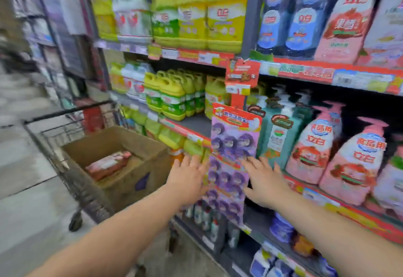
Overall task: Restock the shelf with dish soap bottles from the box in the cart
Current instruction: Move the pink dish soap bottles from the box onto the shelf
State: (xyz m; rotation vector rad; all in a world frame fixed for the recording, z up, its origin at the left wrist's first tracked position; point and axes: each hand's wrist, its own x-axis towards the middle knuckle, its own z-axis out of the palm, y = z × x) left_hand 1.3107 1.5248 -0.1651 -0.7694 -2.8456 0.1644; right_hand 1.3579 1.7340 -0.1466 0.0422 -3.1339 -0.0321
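1. Both hands reach out empty, fingers straight and spread: the left hand (189, 177) is just left of a hanging purple card strip (233, 141), the right hand (267, 182) at its right edge, perhaps touching it; blur hides that.
2. One pink dish soap bottle (108, 164) lies flat in the cardboard box (139, 178), inside the cart (65, 113) at left.
3. More pink bottles (351, 167) stand upright on the shelf (316, 196), right of the right hand.

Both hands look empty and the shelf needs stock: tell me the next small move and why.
Probably reach the left hand down into the box in the cart and grip the pink bottle lying there. Both it and the right hand are open and empty before the hanging purple strip, and matching pink bottles stand on the shelf.
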